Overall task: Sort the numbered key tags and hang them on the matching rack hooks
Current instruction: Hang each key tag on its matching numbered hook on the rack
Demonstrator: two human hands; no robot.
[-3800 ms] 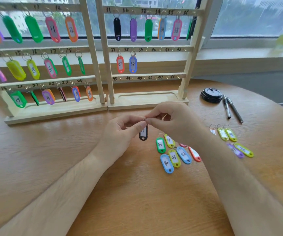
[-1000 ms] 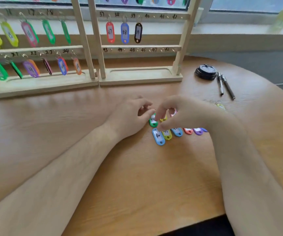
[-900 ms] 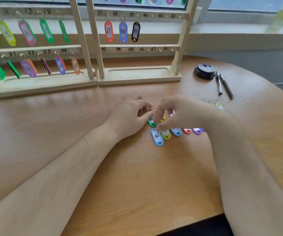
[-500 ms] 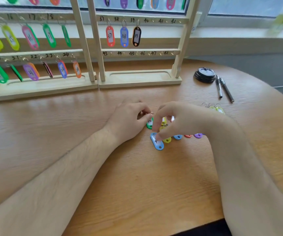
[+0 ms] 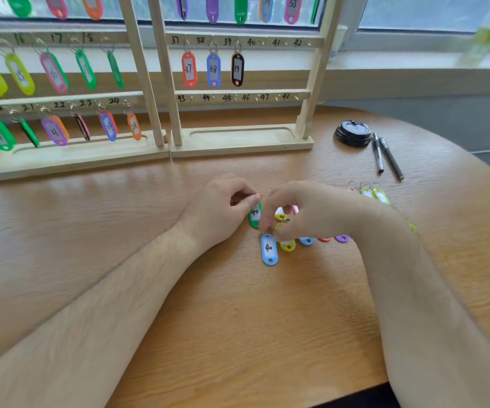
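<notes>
Left hand [image 5: 220, 210] pinches the metal ring of a green oval plastic key tag marked 40 [image 5: 255, 215] between thumb and forefinger. The tag is tilted, its low end at the round wooden table [image 5: 238, 319]; can't tell if it touches. Right hand [image 5: 308, 213] is at 3 o'clock of the left, nearly touching, fingers curled down over a loose cluster of tags. Its fingertips are at the ring end of a blue oval plastic tag [image 5: 269, 251] lying flat; cannot tell if it grips anything. A yellow tag [image 5: 288, 246], second blue tag [image 5: 306, 240], red tag [image 5: 324, 239] and purple tag [image 5: 341, 238] poke out under it. Two yellow-green tags [image 5: 380, 196] lie at 2 o'clock.

Pale wooden rack [image 5: 238, 141] stands at 12 o'clock. Red 37 tag [image 5: 189, 69], blue 38 tag [image 5: 213, 69] and black 39 tag [image 5: 237, 69] hang from its middle rail, with the hook labelled 40 [image 5: 263, 42] at 3 o'clock of the black one. Second wooden rack [image 5: 70, 160] at 10 o'clock carries many tags. A band of bare wood runs between the hands and the rack bases.

Black round lid [image 5: 352, 133] and two dark pens [image 5: 385, 157] sit at 1 o'clock near the table's curved edge. That edge sweeps round past 3 o'clock, and the near edge is at 6 o'clock, under the forearms.
</notes>
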